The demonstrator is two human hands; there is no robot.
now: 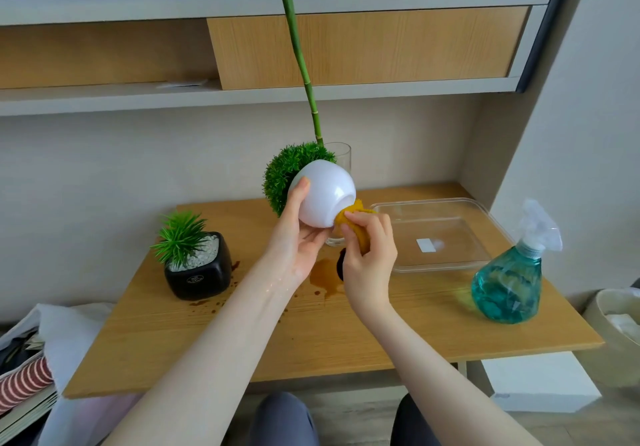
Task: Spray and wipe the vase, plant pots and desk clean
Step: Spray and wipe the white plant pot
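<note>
Head view looks down on the left hand point(298, 241) gripping a round white plant pot point(325, 196), thumb along its side and fingers curled beneath, tipped so its green ball of foliage point(287, 172) points away from the fingertips. Against the pot's base, the right hand point(367, 255) pinches a mustard-yellow cloth point(353, 224). Just behind both sets of fingers stands a glass vase point(341, 158) holding a green stem point(298, 47). Below the hands, brown liquid point(325, 276) pools on the wooden desk point(242, 338), beside a dark object, possibly a lid. Left of the left fingers sits a black pot point(197, 272); right of the right fingers lie a clear tray point(446, 238) and a blue spray bottle point(512, 272).
</note>
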